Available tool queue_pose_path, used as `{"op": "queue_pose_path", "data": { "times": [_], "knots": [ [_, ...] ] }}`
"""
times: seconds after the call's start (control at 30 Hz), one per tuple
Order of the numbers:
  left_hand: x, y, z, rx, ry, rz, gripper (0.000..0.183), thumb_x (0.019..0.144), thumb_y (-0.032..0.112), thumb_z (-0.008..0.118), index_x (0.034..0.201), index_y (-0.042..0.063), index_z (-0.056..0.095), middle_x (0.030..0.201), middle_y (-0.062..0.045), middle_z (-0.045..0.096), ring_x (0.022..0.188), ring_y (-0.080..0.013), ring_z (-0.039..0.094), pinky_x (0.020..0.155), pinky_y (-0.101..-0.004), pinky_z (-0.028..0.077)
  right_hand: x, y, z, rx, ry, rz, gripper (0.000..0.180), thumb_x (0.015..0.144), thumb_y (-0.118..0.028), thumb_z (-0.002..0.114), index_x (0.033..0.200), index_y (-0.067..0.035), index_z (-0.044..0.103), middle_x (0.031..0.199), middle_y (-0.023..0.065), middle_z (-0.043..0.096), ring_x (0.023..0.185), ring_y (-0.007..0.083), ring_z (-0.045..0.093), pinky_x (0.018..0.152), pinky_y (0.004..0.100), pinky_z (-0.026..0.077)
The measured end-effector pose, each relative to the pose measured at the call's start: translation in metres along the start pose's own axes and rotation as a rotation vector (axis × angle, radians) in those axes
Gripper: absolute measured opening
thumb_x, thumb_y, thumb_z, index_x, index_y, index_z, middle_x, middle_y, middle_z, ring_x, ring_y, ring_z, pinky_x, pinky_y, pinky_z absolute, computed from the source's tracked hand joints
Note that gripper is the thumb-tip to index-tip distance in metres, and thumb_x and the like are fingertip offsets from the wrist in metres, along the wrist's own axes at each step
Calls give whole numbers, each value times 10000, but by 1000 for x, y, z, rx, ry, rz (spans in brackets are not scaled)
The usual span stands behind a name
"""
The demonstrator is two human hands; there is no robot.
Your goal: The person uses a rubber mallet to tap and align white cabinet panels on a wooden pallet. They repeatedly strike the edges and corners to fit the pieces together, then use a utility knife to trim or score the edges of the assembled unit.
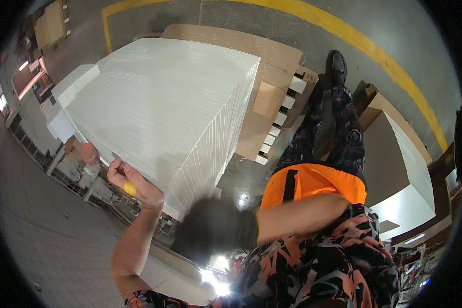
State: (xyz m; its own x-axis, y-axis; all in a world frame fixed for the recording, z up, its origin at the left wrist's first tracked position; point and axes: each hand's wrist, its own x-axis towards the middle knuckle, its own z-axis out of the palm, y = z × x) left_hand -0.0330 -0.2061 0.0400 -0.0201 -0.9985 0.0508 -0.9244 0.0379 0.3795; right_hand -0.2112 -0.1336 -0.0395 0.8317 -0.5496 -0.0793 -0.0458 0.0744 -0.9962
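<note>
My left hand [136, 183] is at the near left edge of a tall stack of white sheets [161, 100]. Its fingers are curled, and yellow tape [129, 188] wraps one of them. Whether they grip the stack's edge is unclear. Just beyond the fingertips is a reddish rounded thing [89, 154], too blurred to name. My right forearm reaches across the front of my orange apron [315, 181]. It ends in a dark, blurred shape, seemingly my gloved right hand [215, 227], close to the stack's near corner. Its fingers cannot be made out.
Brown board [271, 57] and a pallet with white-ended blocks [280, 118] lie under the stack. Right of my legs stands another stack with a brown face [389, 154] and white sheets. A yellow floor line [342, 27] curves past my shoe [337, 67].
</note>
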Motion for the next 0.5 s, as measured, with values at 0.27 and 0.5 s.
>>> {"op": "queue_pose_path", "data": {
  "times": [0.27, 0.5],
  "knots": [
    [-4, -12, -4, 73, 11, 49, 357, 993, 307, 381, 1145, -15, 367, 993, -107, 414, 921, -150, 395, 835, -320, 365, 13, 20, 3, 59, 201, -72, 412, 1013, -232, 413, 1330, 11, 511, 1231, 141, 590, 1039, 194, 637, 808, 296, 553],
    [-4, -18, -10, 249, -79, 426, 473, 995, 389, 428, 1275, 13, 366, 1163, -150, 393, 982, -185, 453, 823, -326, 404, 11, 20, 15, -6, 641, -317, 426, 976, -216, 435, 1339, -8, 512, 1185, 128, 626, 973, 163, 661, 769, 272, 571]
  ]
}}
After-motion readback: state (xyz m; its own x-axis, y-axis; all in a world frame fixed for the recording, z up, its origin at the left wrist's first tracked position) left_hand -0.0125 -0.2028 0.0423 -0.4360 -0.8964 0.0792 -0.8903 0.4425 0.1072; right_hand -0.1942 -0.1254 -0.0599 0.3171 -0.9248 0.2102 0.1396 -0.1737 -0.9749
